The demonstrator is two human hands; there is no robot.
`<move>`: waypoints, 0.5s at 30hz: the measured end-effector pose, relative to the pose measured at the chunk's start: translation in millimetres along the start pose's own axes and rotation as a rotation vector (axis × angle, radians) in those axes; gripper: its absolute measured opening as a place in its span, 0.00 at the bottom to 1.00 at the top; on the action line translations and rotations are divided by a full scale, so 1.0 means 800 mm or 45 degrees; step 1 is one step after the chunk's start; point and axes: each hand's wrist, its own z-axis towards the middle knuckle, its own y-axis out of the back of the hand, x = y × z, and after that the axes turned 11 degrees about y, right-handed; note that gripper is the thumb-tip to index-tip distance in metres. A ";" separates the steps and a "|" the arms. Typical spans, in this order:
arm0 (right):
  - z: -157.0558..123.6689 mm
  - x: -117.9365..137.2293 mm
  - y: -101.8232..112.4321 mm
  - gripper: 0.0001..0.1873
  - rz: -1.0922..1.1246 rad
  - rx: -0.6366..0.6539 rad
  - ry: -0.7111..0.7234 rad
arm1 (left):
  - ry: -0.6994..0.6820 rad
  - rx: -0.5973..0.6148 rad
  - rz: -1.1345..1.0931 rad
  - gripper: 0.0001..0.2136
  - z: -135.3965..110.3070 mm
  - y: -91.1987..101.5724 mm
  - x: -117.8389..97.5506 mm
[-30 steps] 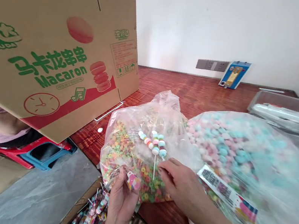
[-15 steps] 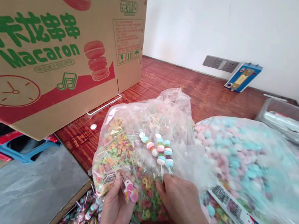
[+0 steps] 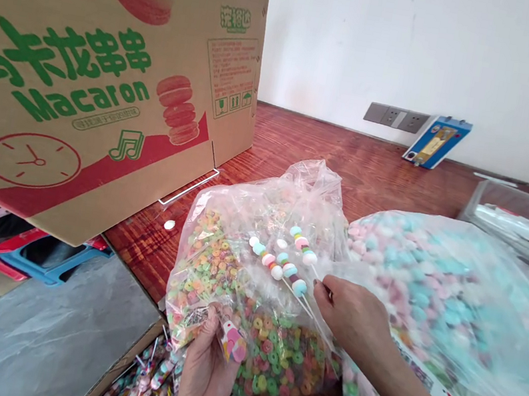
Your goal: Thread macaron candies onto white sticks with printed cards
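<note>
My left hand [image 3: 208,371] grips the near edge of a clear bag of small coloured candy rings [image 3: 226,273], fingers curled over a pink label. My right hand [image 3: 354,314] is closed in a pinch on thin sticks of candy skewers [image 3: 285,259], whose pastel round pieces lie across the top of the ring bag. A second, larger clear bag of pink, blue and white candies [image 3: 433,280] lies to the right, under my right forearm. Both bags rest on a red-brown wooden table [image 3: 303,150].
A big cardboard box marked Macaron [image 3: 93,68] leans over the table's left edge. A carton of wrapped skewers [image 3: 147,381] sits on the floor below. A clear tray [image 3: 518,227] lies far right. A blue packet [image 3: 436,142] leans by wall sockets [image 3: 397,117].
My right hand has shifted right and lifted off the ring bag, swinging the skewers so the sticks point to the right. My left hand stays on the bag's edge.
</note>
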 end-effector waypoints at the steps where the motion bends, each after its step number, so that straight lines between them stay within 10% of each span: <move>1: 0.004 0.001 0.002 0.19 -0.073 0.017 -0.004 | -0.002 -0.034 0.001 0.02 -0.001 0.000 0.000; 8: -0.019 0.029 0.010 0.07 -0.266 -0.345 0.371 | -0.004 -0.057 -0.006 0.06 -0.005 -0.002 0.001; 15: -0.027 0.042 -0.015 0.09 -0.261 -0.062 0.474 | -0.005 -0.090 0.011 0.07 -0.005 -0.009 0.003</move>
